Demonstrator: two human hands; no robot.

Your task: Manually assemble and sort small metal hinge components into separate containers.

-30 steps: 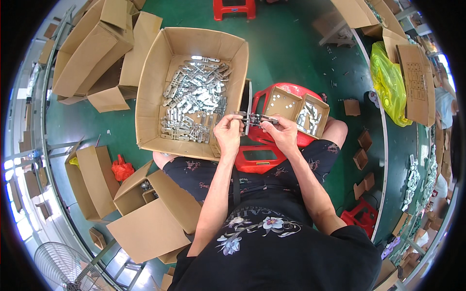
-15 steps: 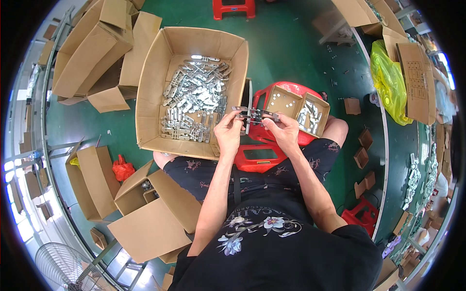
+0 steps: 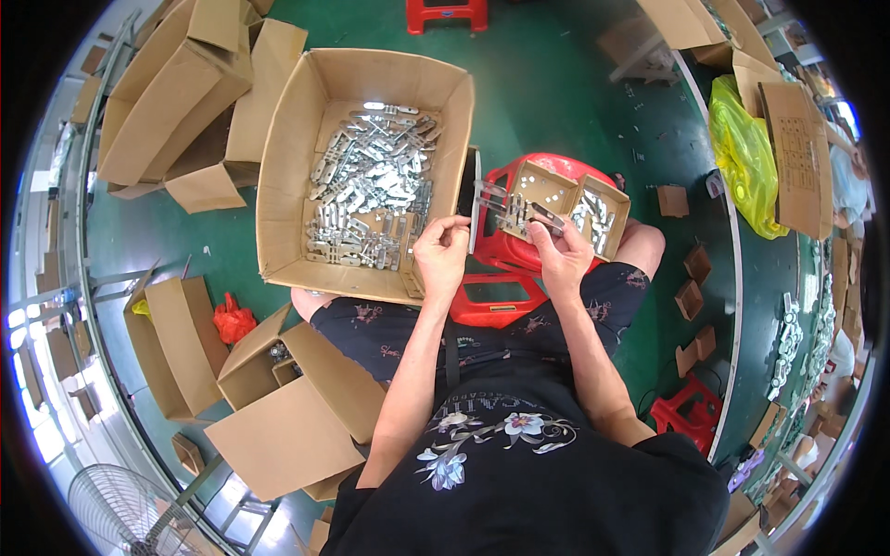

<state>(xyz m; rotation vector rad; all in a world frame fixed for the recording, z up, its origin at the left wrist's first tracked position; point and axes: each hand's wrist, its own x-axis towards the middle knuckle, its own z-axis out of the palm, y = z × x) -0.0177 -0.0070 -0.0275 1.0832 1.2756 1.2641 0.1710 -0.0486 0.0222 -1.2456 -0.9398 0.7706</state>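
Note:
My right hand (image 3: 564,255) grips an elongated metal hardware piece (image 3: 517,211) with thin bars and dark slots, held in front of the red stool. My left hand (image 3: 443,250) is closed in a pinch at the right wall of a large cardboard box (image 3: 287,176); whatever is between its fingers is too small to make out. A heap of similar silvery metal pieces (image 3: 366,185) lies inside that box. On the red stool (image 3: 501,250) stands a small divided cardboard tray (image 3: 547,178), with little white bits in one compartment and silvery parts (image 3: 596,222) in the other.
Open cardboard boxes (image 3: 297,408) stand to the left, with a red plastic bag (image 3: 235,320) among them. A yellow bag (image 3: 742,157) hangs by the workbench at right. A second red stool (image 3: 447,13) is at the far side; a fan (image 3: 130,505) stands lower left.
My hands have come apart. The metal piece, between both hands before, is now in my right hand only and tilted differently. My left hand has drawn back slightly toward me.

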